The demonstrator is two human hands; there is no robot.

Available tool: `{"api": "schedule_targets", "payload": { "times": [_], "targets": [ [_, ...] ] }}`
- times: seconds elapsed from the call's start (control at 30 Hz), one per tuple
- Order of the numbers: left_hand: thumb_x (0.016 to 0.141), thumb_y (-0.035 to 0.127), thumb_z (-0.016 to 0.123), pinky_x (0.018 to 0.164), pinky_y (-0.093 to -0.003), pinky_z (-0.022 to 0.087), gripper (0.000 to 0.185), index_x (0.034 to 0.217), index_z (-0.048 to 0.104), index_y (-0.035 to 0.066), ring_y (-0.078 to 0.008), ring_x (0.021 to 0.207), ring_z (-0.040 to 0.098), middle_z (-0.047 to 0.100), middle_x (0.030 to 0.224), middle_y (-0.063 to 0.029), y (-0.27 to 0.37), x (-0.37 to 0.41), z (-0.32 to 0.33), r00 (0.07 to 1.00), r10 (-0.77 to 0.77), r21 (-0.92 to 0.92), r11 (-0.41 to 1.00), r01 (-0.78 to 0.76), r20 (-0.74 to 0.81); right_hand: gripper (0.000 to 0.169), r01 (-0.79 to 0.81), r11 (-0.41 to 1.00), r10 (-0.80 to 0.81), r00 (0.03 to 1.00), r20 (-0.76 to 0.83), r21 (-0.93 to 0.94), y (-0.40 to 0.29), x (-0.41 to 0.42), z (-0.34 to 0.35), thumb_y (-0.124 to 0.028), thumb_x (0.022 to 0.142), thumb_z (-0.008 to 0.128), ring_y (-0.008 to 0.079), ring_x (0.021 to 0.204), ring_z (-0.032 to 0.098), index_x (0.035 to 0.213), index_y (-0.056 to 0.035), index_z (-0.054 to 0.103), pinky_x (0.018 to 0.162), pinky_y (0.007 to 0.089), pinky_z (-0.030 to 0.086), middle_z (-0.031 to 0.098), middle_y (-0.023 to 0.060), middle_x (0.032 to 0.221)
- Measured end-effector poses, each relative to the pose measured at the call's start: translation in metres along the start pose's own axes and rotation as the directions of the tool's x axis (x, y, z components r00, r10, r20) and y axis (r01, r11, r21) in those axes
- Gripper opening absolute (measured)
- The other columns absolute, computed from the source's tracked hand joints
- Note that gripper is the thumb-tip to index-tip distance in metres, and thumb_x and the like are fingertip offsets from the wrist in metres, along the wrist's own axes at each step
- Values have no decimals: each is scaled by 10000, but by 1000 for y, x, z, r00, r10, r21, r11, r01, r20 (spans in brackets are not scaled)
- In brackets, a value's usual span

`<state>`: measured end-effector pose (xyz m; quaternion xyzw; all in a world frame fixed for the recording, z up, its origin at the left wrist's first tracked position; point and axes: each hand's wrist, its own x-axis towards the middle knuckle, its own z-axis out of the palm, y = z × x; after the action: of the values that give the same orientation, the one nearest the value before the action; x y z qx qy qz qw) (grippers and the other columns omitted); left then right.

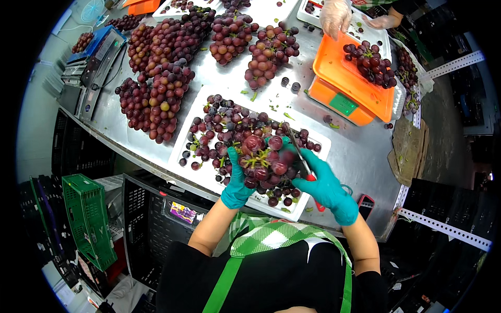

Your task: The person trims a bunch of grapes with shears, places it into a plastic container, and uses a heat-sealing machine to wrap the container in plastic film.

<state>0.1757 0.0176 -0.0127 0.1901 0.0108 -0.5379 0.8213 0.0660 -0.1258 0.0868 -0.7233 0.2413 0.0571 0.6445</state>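
Note:
My left hand (237, 182), in a teal glove, is closed around the left side of a bunch of red grapes (261, 164), its green stems facing up. On the bunch's right side is my right hand (327, 184), also gloved, with narrow-bladed snips (299, 150) with red handles held in it. Whether the blades are apart I cannot tell. Both hands and the bunch are above a white foam tray (184, 143) that holds loose grapes (225, 117) and small clusters.
Large grape bunches (166, 94) lie left on the metal table (352, 150). At the right, an orange scale (332, 70) bears another bunch (370, 64). A co-worker's gloved hand (336, 17) touches its far edge. Black crates and a green crate (88, 219) stand below left.

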Motion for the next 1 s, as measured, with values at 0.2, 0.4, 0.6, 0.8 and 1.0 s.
{"api": "schedule_targets", "payload": {
  "times": [0.2, 0.4, 0.6, 0.8, 1.0],
  "targets": [
    [823, 596, 292, 973, -410, 353, 703, 1320, 238, 102, -271, 1161, 402, 352, 1298, -138, 4, 2, 8, 997, -74, 7, 997, 74, 17, 545, 262, 473, -432, 901, 37, -841, -22, -13, -39, -94, 600, 661, 280, 783, 509, 1110, -88, 469, 727, 371, 372, 539, 111, 870],
    [840, 559, 319, 973, -387, 351, 692, 1297, 278, 42, -245, 1157, 412, 364, 1292, -137, 8, 6, 5, 964, -241, -67, 966, 249, 109, 541, 276, 222, -320, 927, 197, -935, -30, -14, -61, -75, 507, 655, 245, 710, 479, 1027, -86, 506, 674, 356, 352, 487, 61, 774],
    [855, 518, 338, 951, -395, 378, 626, 1277, 317, 56, -252, 1128, 443, 396, 1265, -141, 1, 6, 6, 958, -284, -22, 958, 285, 46, 492, 327, 77, -272, 916, 296, -942, -39, -8, -52, -97, 523, 647, 221, 691, 481, 993, -72, 502, 658, 346, 353, 474, 56, 747],
    [866, 500, 328, 953, -398, 378, 607, 1294, 290, 72, -251, 1129, 442, 393, 1269, -133, -5, 8, 8, 950, -307, -35, 950, 309, 51, 338, 330, -9, -210, 922, 324, -944, -34, -3, -52, -63, 572, 594, 226, 667, 498, 896, -78, 498, 621, 345, 362, 478, 68, 725],
    [878, 479, 318, 956, -382, 381, 574, 1300, 282, 91, -245, 1129, 442, 380, 1277, -133, -11, 3, 4, 927, -374, -78, 924, 375, 31, 425, 316, 85, -26, 949, 315, -945, -13, 6, -54, -97, 550, 638, 286, 616, 535, 952, -66, 505, 553, 383, 399, 521, 91, 677]
  ]
}}
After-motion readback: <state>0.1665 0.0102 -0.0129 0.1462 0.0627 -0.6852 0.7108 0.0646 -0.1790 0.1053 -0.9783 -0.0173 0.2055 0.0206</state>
